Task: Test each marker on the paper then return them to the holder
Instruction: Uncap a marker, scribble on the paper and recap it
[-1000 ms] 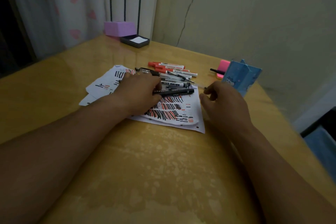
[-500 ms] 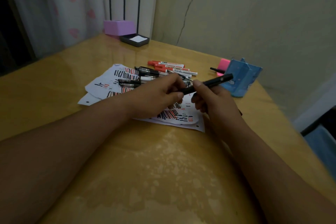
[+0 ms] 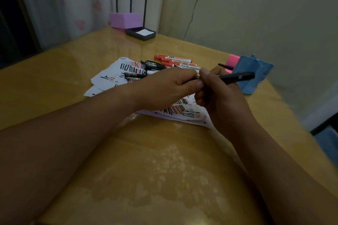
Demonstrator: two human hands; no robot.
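Head view: the person is holding one black marker [image 3: 236, 77] in both hands, lifted off the table [image 3: 146, 160] just above the right part of the scribbled paper [image 3: 113, 73]. The left hand [image 3: 164, 87] is curling round the marker's left end. The right hand [image 3: 223, 100] is gripping the barrel, and the free end is poking out rightward towards the blue holder [image 3: 256, 71] at the far right. To my eye they are working the cap off, so this marker's test is only beginning. The tip is hidden. The next move is calling for a clean pull apart, then a stroke on a bare patch of paper. The red markers [image 3: 173, 60] and other black markers [image 3: 151, 65] are lying loose along the paper's far edge, not yet in the holder
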